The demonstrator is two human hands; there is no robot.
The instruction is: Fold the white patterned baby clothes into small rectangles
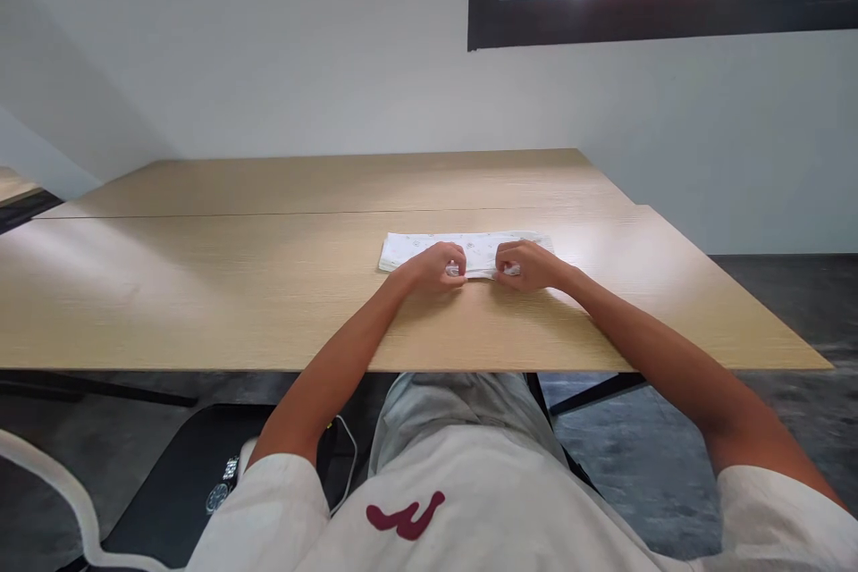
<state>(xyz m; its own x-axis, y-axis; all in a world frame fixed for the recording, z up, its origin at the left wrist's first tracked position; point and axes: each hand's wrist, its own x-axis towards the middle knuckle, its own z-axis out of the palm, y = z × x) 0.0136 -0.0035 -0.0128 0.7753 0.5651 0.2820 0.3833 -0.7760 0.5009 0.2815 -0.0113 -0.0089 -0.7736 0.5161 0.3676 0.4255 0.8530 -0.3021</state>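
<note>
A white folded cloth [481,248] with a faint small print lies flat as a long strip across the table, its layers showing at the left end. My left hand [439,268] is at its near edge, left of the middle, with thumb and fingertips closed in a pinch on the edge. A short way to the right, my right hand [526,266] pinches the same near edge with curled fingers. The near edge looks slightly raised between the two hands. Both hands cover parts of the cloth.
The light wooden table [201,286] has a seam across its far part and meets a pale wall [301,45]. A dark-framed window [636,13] is at upper right. Below left, a wristwatch [220,493] rests on a black chair seat [167,483], near a white curved tube [73,492].
</note>
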